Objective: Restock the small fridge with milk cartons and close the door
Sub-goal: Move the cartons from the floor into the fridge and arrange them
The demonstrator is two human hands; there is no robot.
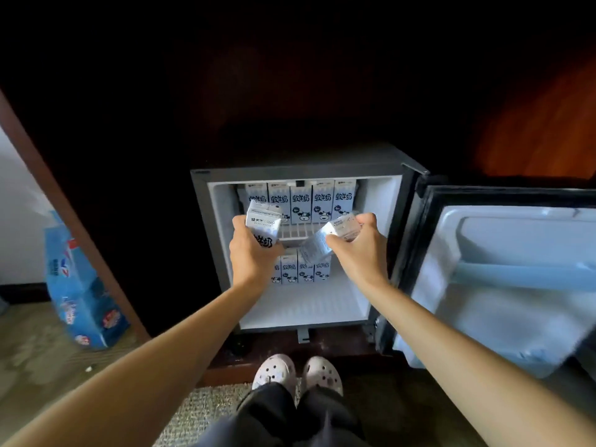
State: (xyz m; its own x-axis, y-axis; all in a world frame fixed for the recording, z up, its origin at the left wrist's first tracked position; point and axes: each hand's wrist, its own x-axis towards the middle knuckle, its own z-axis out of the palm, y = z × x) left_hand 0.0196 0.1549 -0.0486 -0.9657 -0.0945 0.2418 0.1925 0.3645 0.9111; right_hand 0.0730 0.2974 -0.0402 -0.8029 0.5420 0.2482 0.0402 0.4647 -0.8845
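Two clogs (274, 372) are standing before the open fridge (380, 201) (door (516, 253) swung right). At its mouth the left hand (251, 256) is gripping one upright carton (263, 221) and the right hand (358, 250) one tilted carton (322, 240), with five upper cartons (300, 204) and four lower cartons (305, 269) showing behind.

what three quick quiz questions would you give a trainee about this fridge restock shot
1. True or false: the fridge door is shut.
2. What do the left hand and the right hand hold? A) nothing B) one milk carton each C) one carton between them
3. Fill in: the blue box stands on the floor to the ___ of the fridge.
Key: 1 false; 2 B; 3 left
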